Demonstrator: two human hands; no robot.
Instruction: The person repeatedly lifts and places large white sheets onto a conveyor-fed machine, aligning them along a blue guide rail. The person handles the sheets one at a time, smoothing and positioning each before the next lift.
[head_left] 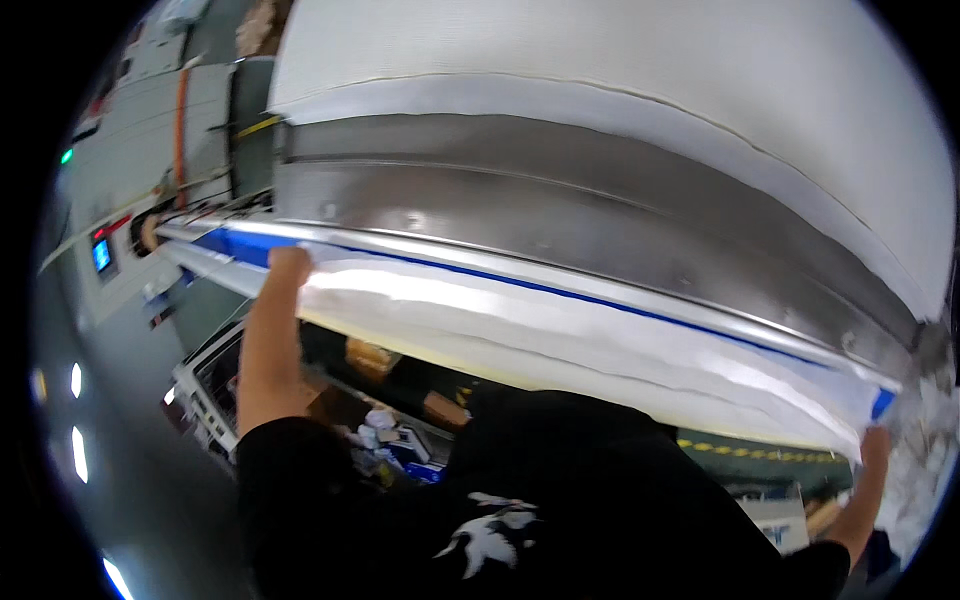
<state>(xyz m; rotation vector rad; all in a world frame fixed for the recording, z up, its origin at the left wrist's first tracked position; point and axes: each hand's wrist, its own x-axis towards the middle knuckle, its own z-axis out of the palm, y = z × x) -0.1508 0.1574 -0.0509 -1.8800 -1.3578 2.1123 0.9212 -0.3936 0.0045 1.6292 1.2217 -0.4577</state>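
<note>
A long white sheet (pixel 520 322) is stretched across in front of me, with soft folds running along its length. My left hand (pixel 290 262) is closed at its left end, beside a blue strip (pixel 235 244). Out at the far right, my right hand (pixel 875 443) grips the other end, just below a small blue patch (pixel 882 403). The sheet's upper edge runs along a bright metal rail (pixel 560 268) with a thin blue line under it. Both sets of fingertips are mostly hidden, and whether the sheet is cloth or film I cannot tell.
Beyond the rail lies a wide grey metal plate (pixel 570 215), with a large white sheet of material (pixel 620 45) above it. A machine control panel (pixel 101 254) is at left. Boxes and a cluttered bin (pixel 400 440) sit below; crumpled white material (pixel 922 430) is at right.
</note>
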